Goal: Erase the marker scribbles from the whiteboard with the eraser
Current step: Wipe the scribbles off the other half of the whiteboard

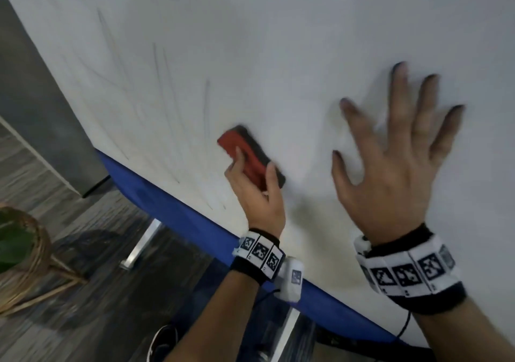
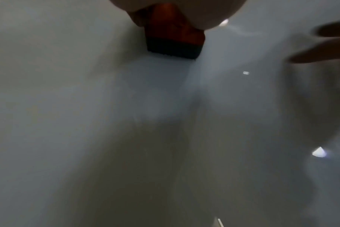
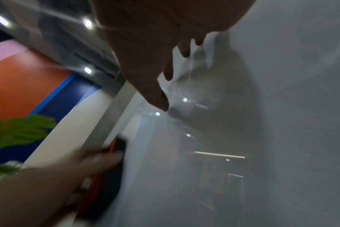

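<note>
One eraser, red-backed with a dark felt face, lies with its felt against the whiteboard, low on the board and just above the blue edge. The left hand grips it, thumb curled over one long side and fingers over the other. In the left wrist view the eraser shows its felt strip meeting the whiteboard, with the left hand closing over the red back.

The right hand is spread flat, all five fingers apart and straight, palm toward the board to the right of the eraser; the two hands are near each other but apart. Its fingertips look dark. The right wrist view shows this right hand from behind with the fingers extended beside the whiteboard, and further off the left hand around the eraser.

Faint grey marker scribbles, several long thin strokes, run across the left part of the board, left of the eraser. The exact number is hard to tell.

Each wrist carries one band with black-and-white square markers.

Two metal legs show below the blue edge. The floor is grey wood-look plank. One wicker stand with green leaves sits at lower left, and a grey wall panel rises behind the board's left side
</note>
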Demonstrator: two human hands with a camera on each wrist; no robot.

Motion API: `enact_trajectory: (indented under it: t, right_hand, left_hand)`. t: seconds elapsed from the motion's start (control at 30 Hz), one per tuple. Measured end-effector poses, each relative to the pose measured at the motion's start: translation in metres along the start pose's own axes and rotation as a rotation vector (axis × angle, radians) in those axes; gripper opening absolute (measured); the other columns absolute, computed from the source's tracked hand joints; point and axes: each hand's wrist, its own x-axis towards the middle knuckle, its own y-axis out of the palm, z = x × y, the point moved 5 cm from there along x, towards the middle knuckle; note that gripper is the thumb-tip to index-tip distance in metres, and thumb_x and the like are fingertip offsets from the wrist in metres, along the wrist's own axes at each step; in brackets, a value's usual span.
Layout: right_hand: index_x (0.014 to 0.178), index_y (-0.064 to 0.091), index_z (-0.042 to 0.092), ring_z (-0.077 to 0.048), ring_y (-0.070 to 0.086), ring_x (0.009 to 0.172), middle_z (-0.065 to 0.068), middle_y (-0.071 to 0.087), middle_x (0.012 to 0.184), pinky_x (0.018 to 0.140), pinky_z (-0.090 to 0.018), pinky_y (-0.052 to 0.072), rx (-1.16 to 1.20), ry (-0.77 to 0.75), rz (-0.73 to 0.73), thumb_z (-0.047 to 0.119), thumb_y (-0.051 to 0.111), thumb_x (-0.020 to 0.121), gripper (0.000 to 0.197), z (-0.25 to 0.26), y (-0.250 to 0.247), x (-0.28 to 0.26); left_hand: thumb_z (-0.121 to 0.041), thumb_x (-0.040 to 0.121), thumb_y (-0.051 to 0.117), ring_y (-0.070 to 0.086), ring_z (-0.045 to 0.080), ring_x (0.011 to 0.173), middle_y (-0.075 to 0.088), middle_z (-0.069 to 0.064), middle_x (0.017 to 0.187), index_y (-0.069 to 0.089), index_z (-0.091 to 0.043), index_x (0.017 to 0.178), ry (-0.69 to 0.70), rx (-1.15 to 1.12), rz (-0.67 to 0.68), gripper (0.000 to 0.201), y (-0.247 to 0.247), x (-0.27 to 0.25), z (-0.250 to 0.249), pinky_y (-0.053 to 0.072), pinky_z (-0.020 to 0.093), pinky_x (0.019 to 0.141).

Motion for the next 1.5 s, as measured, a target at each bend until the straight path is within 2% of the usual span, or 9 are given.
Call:
enact_trajectory:
  t: [0.1, 0.27, 0.4, 0.57, 0.73, 0.83, 1.2, 1.37, 1.5]
  right_hand:
    - [0.158, 0.040, 0.026, -0.044, 0.012, 0.152, -0.014, 0.018, 0.167, 0.125, -0.056, -0.003, -0.064, -0.087, 0.045, 0.039, 0.065, 0.097, 0.068, 0.006, 0.021, -0.014]
    - [0.160, 0.035, 0.025, -0.050, 0.017, 0.149, -0.021, 0.026, 0.165, 0.124, -0.061, 0.003, -0.081, -0.076, 0.030, 0.048, 0.061, 0.099, 0.071, 0.004, 0.028, -0.016]
    - [0.159, 0.037, 0.021, -0.061, 0.030, 0.143, -0.029, 0.030, 0.161, 0.114, -0.075, 0.022, -0.093, -0.096, 0.033, 0.048, 0.059, 0.100, 0.069, 0.007, 0.027, -0.017]
    - [0.160, 0.036, 0.022, -0.057, 0.028, 0.146, -0.027, 0.029, 0.163, 0.119, -0.069, 0.017, -0.103, -0.056, 0.034, 0.045, 0.059, 0.100, 0.067, 0.008, 0.023, -0.021]
    - [0.158, 0.040, 0.023, -0.052, 0.027, 0.148, -0.024, 0.031, 0.163, 0.123, -0.063, 0.014, -0.061, -0.023, -0.006, 0.045, 0.059, 0.100, 0.064, 0.011, 0.025, -0.024]
    - [0.158, 0.040, 0.024, -0.050, 0.027, 0.149, -0.023, 0.031, 0.163, 0.125, -0.059, 0.012, -0.056, -0.034, -0.001, 0.044, 0.058, 0.101, 0.063, 0.009, 0.025, -0.026]
    - [0.150, 0.053, 0.022, -0.050, 0.026, 0.148, -0.026, 0.035, 0.160, 0.125, -0.058, 0.010, -0.029, -0.007, -0.002, 0.032, 0.067, 0.095, 0.058, 0.017, 0.024, -0.033]
    - [0.128, 0.073, 0.022, -0.046, 0.040, 0.138, -0.021, 0.054, 0.146, 0.117, -0.064, 0.027, 0.084, -0.211, -0.257, 0.011, 0.074, 0.084, 0.046, 0.054, -0.006, 0.011]
    - [0.146, 0.058, 0.021, -0.052, 0.041, 0.141, -0.028, 0.047, 0.150, 0.118, -0.064, 0.026, 0.038, -0.122, -0.172, 0.041, 0.054, 0.102, 0.048, 0.059, 0.001, 0.053]
  left_hand:
    - [-0.030, 0.100, 0.059, 0.044, 0.020, 0.134, 0.035, 0.003, 0.144, 0.031, -0.014, 0.154, 0.138, 0.147, 0.090, 0.063, -0.001, 0.007, 0.013, 0.042, 0.023, 0.112]
    - [-0.044, 0.105, 0.043, 0.054, 0.017, 0.125, 0.045, 0.008, 0.144, 0.028, -0.010, 0.152, -0.340, -0.021, -0.199, 0.060, -0.013, -0.050, 0.123, 0.046, 0.011, 0.102]
    - [-0.028, 0.108, 0.045, 0.053, 0.040, 0.125, 0.047, 0.027, 0.144, 0.036, 0.001, 0.151, -0.779, 0.032, -0.524, 0.053, -0.011, -0.090, 0.174, 0.047, 0.038, 0.101]
    - [-0.024, 0.109, 0.042, 0.054, 0.041, 0.125, 0.047, 0.028, 0.143, 0.032, -0.004, 0.152, -0.984, -0.007, -0.505, 0.048, -0.010, -0.074, 0.143, 0.045, 0.035, 0.094]
    - [-0.036, 0.103, 0.053, 0.047, 0.024, 0.132, 0.042, 0.013, 0.142, 0.030, -0.021, 0.152, -0.011, 0.023, -0.001, 0.056, 0.022, -0.056, 0.024, 0.041, 0.031, 0.115]
    - [-0.044, 0.102, 0.049, 0.042, 0.032, 0.134, 0.038, 0.023, 0.143, 0.032, -0.017, 0.149, 0.196, 0.187, 0.096, 0.056, 0.018, -0.040, 0.036, 0.032, 0.025, 0.118]
    - [-0.018, 0.109, 0.043, 0.049, 0.044, 0.133, 0.045, 0.030, 0.148, 0.031, 0.002, 0.152, -0.993, 0.079, -0.457, 0.049, -0.054, -0.030, 0.186, 0.038, 0.040, 0.104]
    - [-0.021, 0.104, 0.052, 0.047, 0.025, 0.129, 0.046, 0.023, 0.141, 0.031, 0.002, 0.153, -0.216, 0.178, -0.215, 0.057, -0.023, -0.002, 0.051, 0.042, 0.046, 0.113]
    - [-0.028, 0.097, 0.055, 0.044, 0.025, 0.123, 0.044, 0.022, 0.136, 0.032, -0.017, 0.149, 0.419, 0.258, 0.100, 0.058, 0.019, 0.015, -0.052, 0.038, 0.032, 0.109]
